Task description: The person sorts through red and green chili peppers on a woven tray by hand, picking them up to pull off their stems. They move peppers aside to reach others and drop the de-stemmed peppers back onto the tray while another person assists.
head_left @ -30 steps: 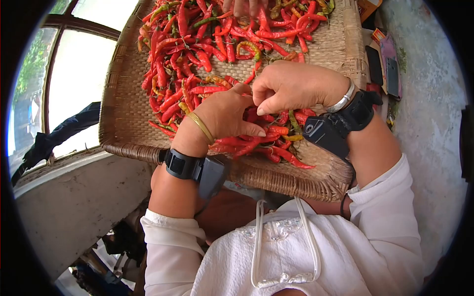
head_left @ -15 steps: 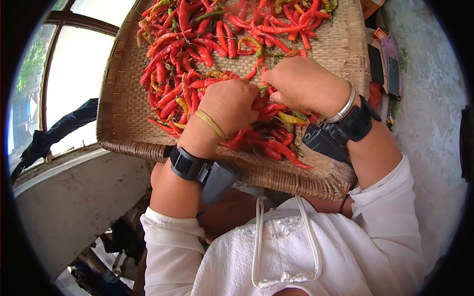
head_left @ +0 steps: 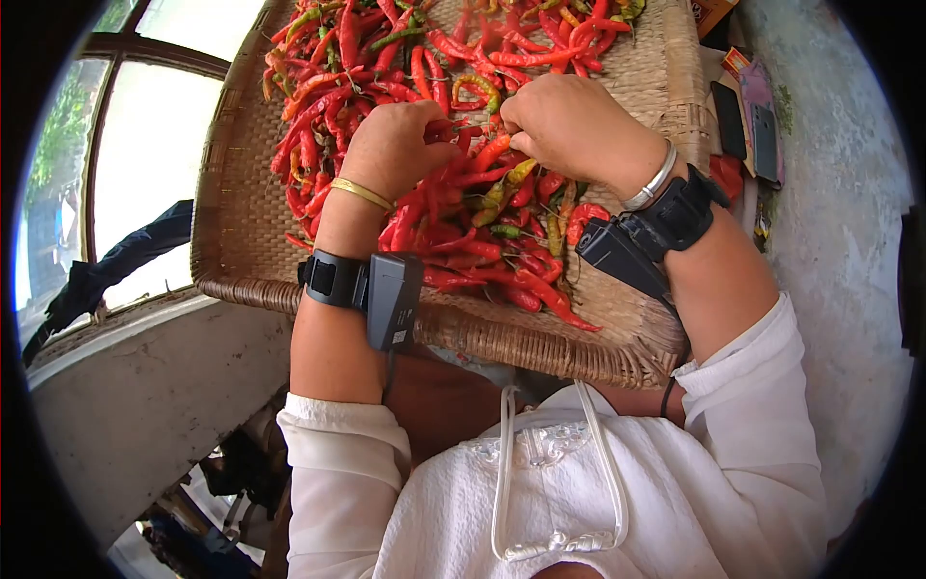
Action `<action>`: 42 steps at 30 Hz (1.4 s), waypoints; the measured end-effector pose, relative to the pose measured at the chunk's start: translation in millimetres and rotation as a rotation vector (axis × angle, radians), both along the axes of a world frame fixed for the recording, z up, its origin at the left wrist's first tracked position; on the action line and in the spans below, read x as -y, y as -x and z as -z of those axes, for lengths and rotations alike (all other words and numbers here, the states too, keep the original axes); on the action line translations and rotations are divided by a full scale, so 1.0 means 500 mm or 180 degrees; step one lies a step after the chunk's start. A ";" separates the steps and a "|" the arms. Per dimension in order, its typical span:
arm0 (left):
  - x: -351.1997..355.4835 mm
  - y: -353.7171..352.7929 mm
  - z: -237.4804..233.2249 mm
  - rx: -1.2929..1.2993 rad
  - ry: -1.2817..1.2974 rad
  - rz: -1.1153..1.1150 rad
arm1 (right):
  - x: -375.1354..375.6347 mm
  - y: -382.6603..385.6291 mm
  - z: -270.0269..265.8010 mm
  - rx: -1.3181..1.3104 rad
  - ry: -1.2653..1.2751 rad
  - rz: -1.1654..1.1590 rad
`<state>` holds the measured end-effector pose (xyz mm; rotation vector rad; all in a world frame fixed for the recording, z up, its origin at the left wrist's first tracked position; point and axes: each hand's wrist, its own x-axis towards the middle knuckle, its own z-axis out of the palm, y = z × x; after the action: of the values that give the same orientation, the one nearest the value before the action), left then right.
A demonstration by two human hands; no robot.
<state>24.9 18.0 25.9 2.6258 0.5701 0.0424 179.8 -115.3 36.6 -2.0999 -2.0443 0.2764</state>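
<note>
A woven basket tray (head_left: 241, 227) holds many chili peppers (head_left: 453, 212), mostly red, a few green or yellowish. Over its middle, my left hand (head_left: 391, 150) is closed, with a red chili pepper (head_left: 442, 126) between thumb and fingers and its thin end pointing right. My right hand (head_left: 574, 125) faces it from the other side, thumb and fingertips pinched together. Whatever lies in that pinch is too small to make out. An orange-red pepper (head_left: 490, 154) lies just below the gap between the hands. Other peppers are heaped beneath both wrists.
The tray's near rim (head_left: 540, 349) lies across the lap. Two phones (head_left: 765, 142) and papers sit beyond its right side. To the left are a window (head_left: 154, 154), a dark folded umbrella (head_left: 121, 265) and a low wall (head_left: 174, 405). Black devices are strapped to both wrists.
My left hand has moved left and up, away from the pile, and now shows a red pepper in its fingers. The right hand has shifted slightly up and left. More of the near pile is uncovered.
</note>
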 end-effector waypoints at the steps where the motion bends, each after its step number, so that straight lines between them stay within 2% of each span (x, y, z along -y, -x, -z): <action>1: 0.001 -0.002 -0.003 0.0004 -0.0007 0.0003 | -0.003 -0.001 -0.001 0.0000 -0.0006 0.0048; 5: -0.003 0.000 0.005 0.0169 0.0186 -0.0197 | -0.010 -0.004 0.009 -0.0047 -0.0172 0.0043; 7: -0.008 -0.001 0.010 0.0378 0.0209 -0.0233 | -0.014 -0.007 -0.006 -0.0498 -0.0527 0.0070; 9: -0.004 -0.007 0.006 0.1253 -0.0477 -0.0363 | -0.016 -0.020 -0.031 -0.0742 -0.0562 0.0058; 10: -0.003 -0.010 -0.002 0.1459 0.0166 -0.0327 | -0.016 -0.026 -0.039 -0.0991 -0.0599 0.0061; 11: 0.006 -0.011 -0.020 0.1471 0.0156 -0.0334 | -0.016 -0.029 -0.043 -0.0981 -0.0607 0.0049; 13: 0.034 -0.012 -0.058 0.0536 0.2546 -0.0449 | -0.018 -0.032 -0.056 -0.2427 -0.0630 0.0503; 14: 0.037 -0.014 -0.034 0.0855 0.2156 -0.0034 | -0.017 -0.028 -0.067 -0.2751 -0.0620 0.0647; 15: 0.040 -0.016 -0.011 0.1011 0.2005 -0.0017 | -0.017 -0.027 -0.076 -0.2691 -0.0654 0.0601; 17: 0.043 -0.014 -0.016 0.0740 0.1828 -0.0114 | -0.019 -0.034 -0.085 -0.3768 -0.0495 0.0905; 19: 0.039 -0.016 -0.034 0.0054 0.0710 -0.0504 | -0.022 -0.052 -0.094 -0.3756 -0.0559 0.0967; 21: 0.029 -0.006 -0.020 0.0091 0.0198 -0.0312 | -0.027 -0.066 -0.093 -0.4401 -0.1066 0.1388; 23: 0.031 -0.005 -0.014 -0.0478 -0.0089 -0.0243 | -0.037 -0.075 -0.083 -0.4512 -0.1170 0.1412; 25: 0.041 -0.002 -0.012 -0.0438 -0.0245 -0.0212 | -0.055 -0.075 -0.062 -0.5680 -0.1786 0.1340; 27: 0.048 0.004 -0.014 -0.0379 -0.0250 -0.0180 | -0.058 -0.074 -0.055 -0.5613 -0.1172 0.1258; 29: 0.055 0.012 -0.017 -0.0598 -0.0245 -0.0018 | -0.063 -0.059 -0.051 -0.4814 -0.0769 0.1635; 30: 0.056 0.011 -0.019 -0.0739 -0.0055 0.0052 | -0.063 -0.053 -0.054 -0.4581 -0.0543 0.1535; 32: 0.050 0.018 0.002 -0.0473 -0.0027 0.0189 | -0.059 -0.046 -0.058 -0.4139 -0.0035 0.1297; 33: 0.047 0.020 0.008 -0.0252 0.0019 0.0353 | -0.058 -0.041 -0.053 -0.4095 -0.0051 0.1263; 35: 0.045 0.018 -0.004 0.0060 0.0115 0.0321 | -0.053 -0.025 -0.036 -0.3644 0.0039 0.0660; 37: 0.043 0.015 -0.015 0.0408 0.0577 -0.0221 | -0.049 -0.008 -0.030 -0.3398 -0.0008 0.0639; 38: 0.046 0.013 -0.023 0.0424 0.0566 -0.0209 | -0.048 -0.001 -0.028 -0.3163 -0.0057 0.0622; 40: 0.056 0.007 -0.035 0.1580 0.1369 -0.0845 | -0.051 0.010 -0.013 -0.3036 -0.0144 0.0518; 41: 0.056 0.002 -0.033 0.1606 0.1352 -0.0821 | -0.054 0.016 -0.015 -0.2923 -0.0220 0.0407; 42: 0.057 -0.001 -0.026 0.2007 0.2029 -0.1116 | -0.046 0.025 -0.020 -0.2832 -0.0268 0.0487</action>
<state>25.5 -10.3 39.0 1.7393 0.6627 0.6549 167.6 -92.2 46.8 -1.6156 -1.3281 0.8858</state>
